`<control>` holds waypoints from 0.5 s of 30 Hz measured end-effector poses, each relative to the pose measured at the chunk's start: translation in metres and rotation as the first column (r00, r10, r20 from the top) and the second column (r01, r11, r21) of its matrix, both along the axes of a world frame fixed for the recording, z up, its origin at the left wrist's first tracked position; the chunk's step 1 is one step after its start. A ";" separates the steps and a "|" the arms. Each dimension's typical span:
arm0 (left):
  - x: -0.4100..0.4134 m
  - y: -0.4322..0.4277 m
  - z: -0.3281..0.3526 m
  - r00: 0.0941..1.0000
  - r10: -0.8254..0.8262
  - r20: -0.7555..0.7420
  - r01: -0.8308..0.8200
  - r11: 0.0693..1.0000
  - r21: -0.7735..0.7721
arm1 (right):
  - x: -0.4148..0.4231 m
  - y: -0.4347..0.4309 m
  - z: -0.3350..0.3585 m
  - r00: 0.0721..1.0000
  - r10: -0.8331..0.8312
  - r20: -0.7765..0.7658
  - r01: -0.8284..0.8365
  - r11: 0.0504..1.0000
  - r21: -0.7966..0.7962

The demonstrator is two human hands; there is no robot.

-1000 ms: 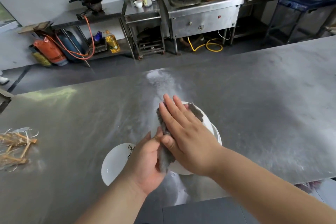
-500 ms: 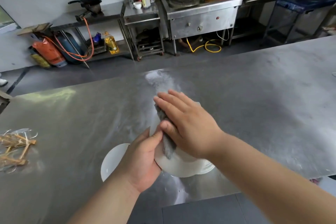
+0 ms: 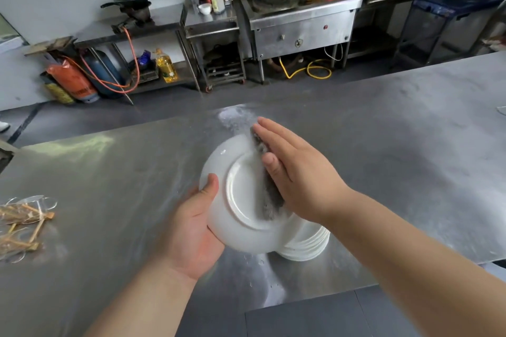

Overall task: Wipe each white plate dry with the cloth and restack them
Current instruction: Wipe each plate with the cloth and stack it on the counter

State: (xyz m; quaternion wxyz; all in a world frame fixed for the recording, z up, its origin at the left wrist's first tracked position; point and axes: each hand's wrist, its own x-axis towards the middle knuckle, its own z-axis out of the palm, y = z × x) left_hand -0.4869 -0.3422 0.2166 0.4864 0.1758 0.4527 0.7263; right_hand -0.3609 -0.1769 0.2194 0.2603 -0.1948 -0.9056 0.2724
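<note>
One plate (image 3: pixel 241 200) is gripped at centre frame by the left hand (image 3: pixel 191 230); cloth (image 3: pixel 269 194) is pressed onto it by the flat right hand (image 3: pixel 301 175).

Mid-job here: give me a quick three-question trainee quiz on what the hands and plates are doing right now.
1. True or false: the right hand presses the cloth with straight fingers.
2. What holds the tilted plate? A. left hand B. right hand C. nothing, it lies flat on the table
3. Fill in: the stack stands under the ___ forearm.

Key: 1 true; 2 A; 3 right.
</note>
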 end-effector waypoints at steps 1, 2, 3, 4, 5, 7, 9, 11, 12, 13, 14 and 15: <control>-0.003 0.001 0.002 1.000 0.028 0.015 -0.028 1.000 0.012 | 0.003 -0.002 -0.005 0.996 -0.068 -0.050 0.063 0.993 -0.097; -0.005 0.001 0.001 0.998 0.046 0.030 -0.047 0.999 0.021 | 0.007 -0.008 -0.013 0.985 -0.144 -0.092 0.123 0.971 -0.203; -0.004 0.002 -0.001 0.997 0.053 0.049 -0.055 0.998 0.025 | 0.010 -0.017 -0.022 0.968 -0.217 -0.124 0.169 0.934 -0.314; -0.001 0.003 -0.004 0.996 0.048 0.071 -0.050 0.998 0.024 | 0.013 -0.027 -0.031 0.950 -0.280 -0.140 0.200 0.887 -0.416; 0.004 0.004 -0.007 0.996 0.032 0.087 -0.034 0.999 0.023 | 0.015 -0.033 -0.038 0.932 -0.332 -0.143 0.225 0.843 -0.489; 0.013 0.003 -0.015 0.995 -0.034 0.092 0.031 0.999 0.038 | 0.012 -0.028 -0.040 0.897 -0.421 -0.134 0.290 0.790 -0.540; 0.015 0.001 -0.018 0.988 -0.111 0.105 0.105 0.993 0.056 | 0.010 -0.010 -0.030 0.895 -0.430 -0.121 0.324 0.811 -0.487; 0.008 0.000 -0.015 0.978 -0.166 0.129 0.160 0.986 0.057 | 0.009 0.006 -0.011 0.949 -0.288 -0.125 0.229 0.908 -0.350; 0.004 0.000 -0.013 0.973 -0.186 0.133 0.181 0.982 0.054 | 0.007 0.010 -0.002 0.979 -0.174 -0.107 0.142 0.956 -0.258; 0.002 0.000 -0.009 0.973 -0.195 0.126 0.191 0.981 0.045 | 0.006 0.013 0.005 0.995 -0.071 -0.066 0.060 0.985 -0.164; 0.001 0.001 -0.006 0.975 -0.189 0.116 0.187 0.982 0.030 | 0.005 0.016 0.011 1.000 -0.001 -0.018 0.000 0.997 -0.079; 0.000 0.002 -0.003 0.979 -0.168 0.113 0.168 0.986 0.013 | 0.004 0.017 0.016 0.999 0.033 0.016 -0.032 0.999 -0.016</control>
